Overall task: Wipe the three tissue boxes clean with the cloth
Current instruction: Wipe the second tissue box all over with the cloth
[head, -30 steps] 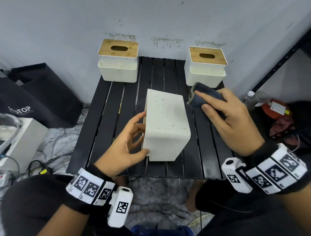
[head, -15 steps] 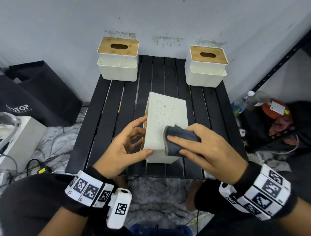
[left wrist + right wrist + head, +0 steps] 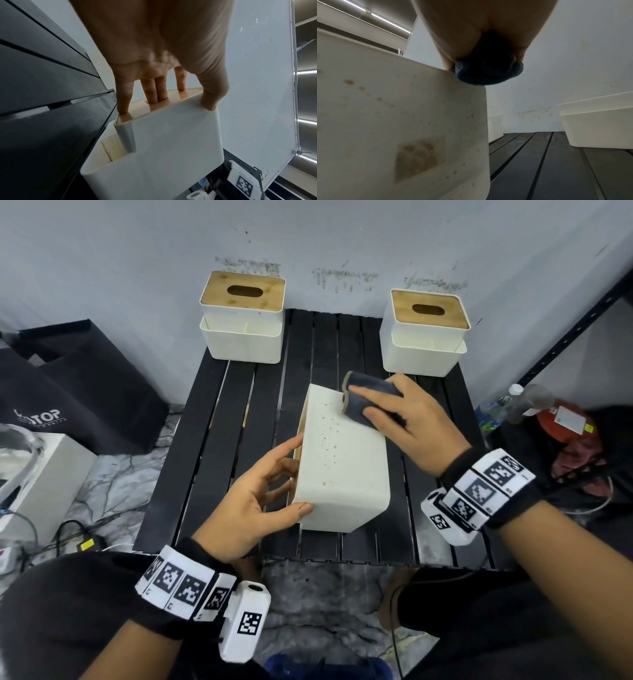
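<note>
A white tissue box [image 3: 342,463] lies on its side in the middle of the black slatted table [image 3: 212,440], its speckled upper face turned up. My left hand [image 3: 270,484] grips its left side, thumb on the near corner, fingers [image 3: 154,93] on the wooden lid. My right hand [image 3: 404,419] holds a folded dark blue cloth [image 3: 363,402] against the far right part of the upper face; the cloth [image 3: 488,73] sits at the box's top edge. Two more white boxes with wooden lids stand upright at the back left [image 3: 243,316] and back right [image 3: 424,333].
A grey wall rises right behind the table. A black bag [image 3: 68,392] and a white case [image 3: 37,474] with cables lie on the floor to the left. A plastic bottle [image 3: 510,405] and a red object [image 3: 565,422] sit at the right by a black shelf frame.
My right hand has slid the cloth from the near end of the box's upper face to its far right end. The left hand has kept its grip on the box.
</note>
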